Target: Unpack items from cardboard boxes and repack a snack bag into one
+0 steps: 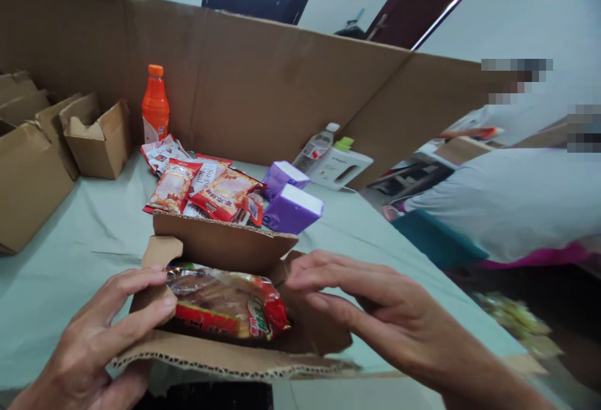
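Observation:
An open cardboard box (pixel 225 244) stands at the table's near edge with its flaps spread. Inside it lies a clear snack bag (pixel 220 300) with red and green print, filled with brown food. My left hand (pixel 107 328) grips the box's left side, two fingertips reaching over the rim to the end of the bag and the lower fingers outside, partly hidden. Over the right side flap is my right hand (pixel 370 303), its fingers stretched out and the thumb a little apart. Its fingertips are close to or touching that flap; nothing shows between them.
Behind the box lie a pile of red snack packets (pixel 220 191) and two purple tissue packs (pixel 294 208). An orange drink bottle (pixel 155 106), a clear bottle (pixel 315 147) and a white jug (pixel 340 163) stand along a cardboard wall (pixel 267 78). Small cartons (pixel 96 138) fill the left. A person (pixel 526 197) is at right.

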The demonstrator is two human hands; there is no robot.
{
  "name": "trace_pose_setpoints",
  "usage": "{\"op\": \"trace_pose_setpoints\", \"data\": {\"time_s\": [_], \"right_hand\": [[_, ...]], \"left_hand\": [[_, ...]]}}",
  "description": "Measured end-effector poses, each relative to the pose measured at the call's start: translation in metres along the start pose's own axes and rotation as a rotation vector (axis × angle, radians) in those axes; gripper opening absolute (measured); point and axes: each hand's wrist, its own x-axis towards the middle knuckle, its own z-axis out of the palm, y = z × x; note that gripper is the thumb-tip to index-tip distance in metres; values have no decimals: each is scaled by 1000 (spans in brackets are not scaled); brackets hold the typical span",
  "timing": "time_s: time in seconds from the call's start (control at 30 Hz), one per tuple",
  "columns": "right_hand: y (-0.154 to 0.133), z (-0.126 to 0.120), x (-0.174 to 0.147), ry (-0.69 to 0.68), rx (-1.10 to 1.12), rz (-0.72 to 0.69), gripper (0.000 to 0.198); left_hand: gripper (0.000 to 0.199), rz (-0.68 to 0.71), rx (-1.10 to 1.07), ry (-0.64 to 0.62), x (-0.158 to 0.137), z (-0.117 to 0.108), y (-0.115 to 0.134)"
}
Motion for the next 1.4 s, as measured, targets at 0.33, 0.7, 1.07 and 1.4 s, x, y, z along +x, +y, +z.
{"op": "trace_pose_setpoints", "data": {"time_s": [0.33,0.7,1.07,1.4], "right_hand": [[24,0,38,-247,-55,96,31],[44,25,2,-136,-71,1,39],[45,37,1,333,-51,7,26],[37,35,15,176,-62,-32,18]], "left_hand": [[59,18,23,19,5,-3,-1],[39,24,-76,81,16,3,-1],[48,-81,58,160,22,10,-1],[47,-119,248,223,30,18,3]]}}
